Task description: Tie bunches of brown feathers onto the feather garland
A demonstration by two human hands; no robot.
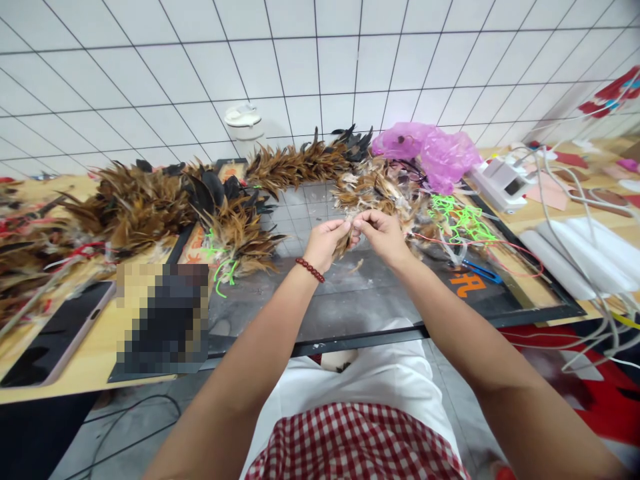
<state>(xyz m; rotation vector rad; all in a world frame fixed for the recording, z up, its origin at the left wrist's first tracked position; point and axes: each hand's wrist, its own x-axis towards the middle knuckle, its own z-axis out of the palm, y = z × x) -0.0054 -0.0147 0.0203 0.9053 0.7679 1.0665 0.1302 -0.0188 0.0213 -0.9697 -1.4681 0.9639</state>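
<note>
My left hand [327, 243], with a beaded bracelet at its wrist, pinches a small bunch of brown feathers [344, 248]. Fingertips of my right hand [384, 235] close together at the quill end of that bunch, touching or nearly touching the left fingers. What lies between the right fingertips is too small to make out. Just behind the hands spreads a loose pile of brown and pale feathers [373, 190]. Bright green ties [463, 220] lie right of the pile, and blue-handled snips [481, 271] rest nearby. A single loose feather [357, 267] lies on the dark glossy board [320, 310] below the hands.
Bundled brown and black feathers [245, 233] sit left, with a long feather row [300, 163] behind. A pink plastic bag [430, 150], a white lidded cup [245, 127] and a power adapter [503, 183] stand farther back. Phone [57, 337] at left; white cables [590, 253] at right.
</note>
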